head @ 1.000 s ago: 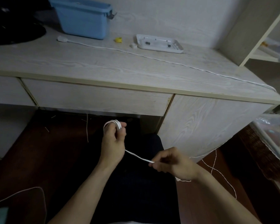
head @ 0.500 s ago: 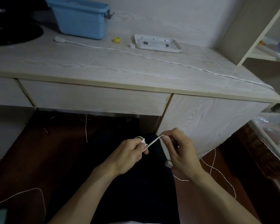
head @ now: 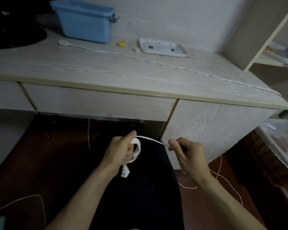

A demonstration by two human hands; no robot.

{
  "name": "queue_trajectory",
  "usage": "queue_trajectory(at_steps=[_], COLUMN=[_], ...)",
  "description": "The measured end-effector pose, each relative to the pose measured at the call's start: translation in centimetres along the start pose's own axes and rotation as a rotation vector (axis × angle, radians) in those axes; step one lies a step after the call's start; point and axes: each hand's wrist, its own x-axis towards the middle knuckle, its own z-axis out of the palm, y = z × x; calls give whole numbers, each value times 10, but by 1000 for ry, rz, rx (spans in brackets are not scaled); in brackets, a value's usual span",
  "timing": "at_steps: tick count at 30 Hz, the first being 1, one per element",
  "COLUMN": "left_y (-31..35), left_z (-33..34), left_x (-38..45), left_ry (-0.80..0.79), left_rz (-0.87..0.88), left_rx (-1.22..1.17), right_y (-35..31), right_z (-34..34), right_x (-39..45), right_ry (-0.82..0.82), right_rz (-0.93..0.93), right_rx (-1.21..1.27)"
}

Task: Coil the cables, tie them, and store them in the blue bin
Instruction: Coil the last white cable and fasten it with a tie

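Observation:
My left hand (head: 121, 150) grips a small coil of white cable (head: 137, 151) in front of my lap, below the desk's drawer. A white plug (head: 125, 172) hangs from the coil under that hand. A taut stretch of the cable runs from the coil to my right hand (head: 186, 155), which pinches it between thumb and fingers. The rest of the cable trails down to the floor, up the desk's right side and across the desk top (head: 165, 63) to a white end (head: 63, 42) beside the blue bin (head: 85, 22) at the back left.
A white tray (head: 163, 49), a small yellow object (head: 121, 44) and a little white roll (head: 136, 49) lie on the wooden desk (head: 90, 70). A dark object (head: 15, 34) sits at the far left. Shelves (head: 273, 60) stand at right. Another thin cable (head: 23, 199) lies on the floor.
The coil in my left hand has grown by a loop and the plug now hangs below it. My right hand moved out to the right, drawing the cable taut.

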Motion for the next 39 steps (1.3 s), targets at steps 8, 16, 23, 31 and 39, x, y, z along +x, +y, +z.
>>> queue_trajectory(at_steps=[8, 16, 23, 31, 39], left_y=[6, 9, -9, -25, -17], left_z=[-13, -10, 2, 5, 2], left_x=[5, 11, 11, 2, -7], left_ry=[-72, 102, 286, 95, -491], left_rz=[-120, -3, 301, 357, 10], left_rx=[-942, -1004, -363, 474, 247], right_y=[4, 10, -4, -10, 0], right_z=[0, 17, 24, 26, 17], right_x=[-1, -6, -10, -11, -2], right_ry=[-173, -509, -637, -536, -110], right_rz=[67, -92, -113, -256, -195], right_rx=[-11, -247, -225, -175, -122])
